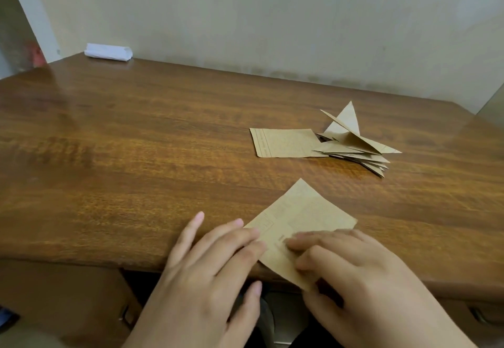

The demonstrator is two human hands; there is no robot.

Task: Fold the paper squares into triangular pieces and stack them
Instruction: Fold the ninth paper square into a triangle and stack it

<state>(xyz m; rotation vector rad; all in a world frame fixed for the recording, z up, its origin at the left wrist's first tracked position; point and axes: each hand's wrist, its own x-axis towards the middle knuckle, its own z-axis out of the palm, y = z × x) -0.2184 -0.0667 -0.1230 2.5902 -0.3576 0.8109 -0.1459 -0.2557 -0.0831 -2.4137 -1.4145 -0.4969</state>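
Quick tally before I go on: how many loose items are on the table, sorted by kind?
Flat unfolded brown paper squares: 2, one under both hands, one beside the pile
Pile of folded brown paper triangles: 1 pile; pieces overlap too much to count
White folded paper bundle at the far corner: 1
Total: 4 items, the pile counted as one

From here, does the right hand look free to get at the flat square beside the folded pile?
Probably yes: nothing stands between the right hand and the flat square, only bare table, though the hand rests on another paper square.
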